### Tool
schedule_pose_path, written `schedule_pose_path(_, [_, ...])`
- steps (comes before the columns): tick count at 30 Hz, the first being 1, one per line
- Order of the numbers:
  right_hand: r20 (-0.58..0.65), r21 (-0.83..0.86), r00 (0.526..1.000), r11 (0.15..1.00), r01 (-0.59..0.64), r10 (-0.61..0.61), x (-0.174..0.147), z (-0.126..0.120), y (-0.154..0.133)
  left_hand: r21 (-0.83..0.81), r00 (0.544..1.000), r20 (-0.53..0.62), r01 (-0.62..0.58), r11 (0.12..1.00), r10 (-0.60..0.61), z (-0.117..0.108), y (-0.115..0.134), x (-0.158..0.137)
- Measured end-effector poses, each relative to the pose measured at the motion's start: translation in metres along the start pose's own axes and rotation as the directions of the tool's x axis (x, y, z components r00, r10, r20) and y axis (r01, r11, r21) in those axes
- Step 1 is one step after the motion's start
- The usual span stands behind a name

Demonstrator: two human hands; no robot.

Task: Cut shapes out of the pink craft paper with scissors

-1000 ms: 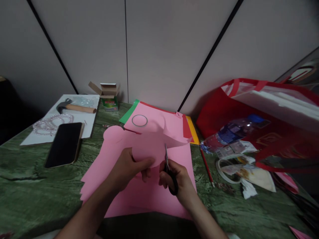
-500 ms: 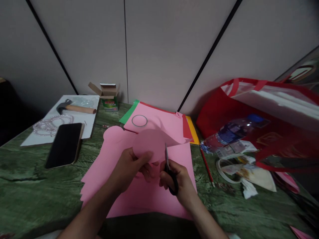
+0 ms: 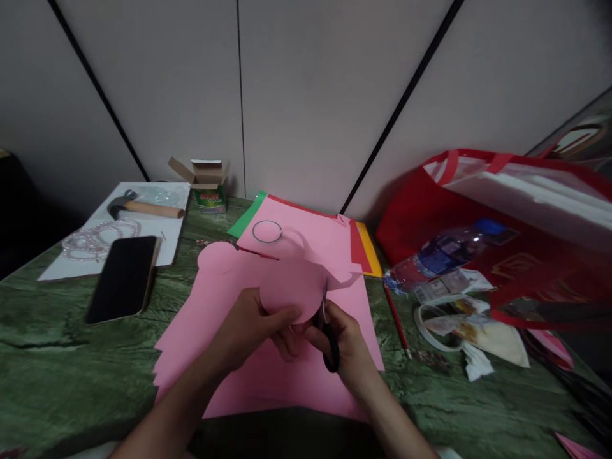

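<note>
Between thumb and fingers, my left hand point(image 3: 262, 322) pinches a rounded piece of pink paper point(image 3: 291, 287). My right hand point(image 3: 342, 335) is wrapped round the black handles of a pair of scissors point(image 3: 331, 341). The blades point up and away from me, at the right edge of the rounded piece, where a strip of pink paper curls off to the right. Below both hands lie larger pink paper sheets point(image 3: 268, 389). A paper circle point(image 3: 216, 256) rests on their upper left corner. Part of the blades is hidden by the paper.
At left are a phone point(image 3: 123, 279), a hammer point(image 3: 148, 208) and beads point(image 3: 102, 239) on a white board. A small open box point(image 3: 209, 191) stands at the wall. Right of the sheets lie a red pencil point(image 3: 398, 322), a bottle point(image 3: 440, 255) and a red bag point(image 3: 406, 223).
The rounded piece has turned and shifted slightly right and down in my left hand. The scissors have moved slightly right along its edge, and the curling strip has shifted.
</note>
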State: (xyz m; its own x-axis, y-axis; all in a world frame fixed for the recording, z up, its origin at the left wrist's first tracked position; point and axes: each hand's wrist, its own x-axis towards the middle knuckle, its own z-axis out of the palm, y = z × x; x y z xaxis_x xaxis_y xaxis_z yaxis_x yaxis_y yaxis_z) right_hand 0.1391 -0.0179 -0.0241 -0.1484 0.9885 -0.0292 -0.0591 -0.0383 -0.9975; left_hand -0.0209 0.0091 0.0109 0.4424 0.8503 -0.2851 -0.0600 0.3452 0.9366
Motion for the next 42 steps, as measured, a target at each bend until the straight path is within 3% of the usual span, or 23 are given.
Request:
schedule_pose_path(11, [-0.011, -0.042, 1.0, 0.999, 0.026, -0.027, 0.0004, -0.0008, 0.0015, 0.078, 1.0, -0.003, 0.001, 0.997, -0.001, -0.0015, -0.0001, -0.0013])
schedule_pose_path(42, [-0.037, -0.07, 0.999, 0.997, 0.03, -0.032, 0.0001, -0.0003, -0.0024, 0.017, 1.0, 0.01, -0.007, 1.0, 0.006, -0.0033, -0.0001, -0.0001])
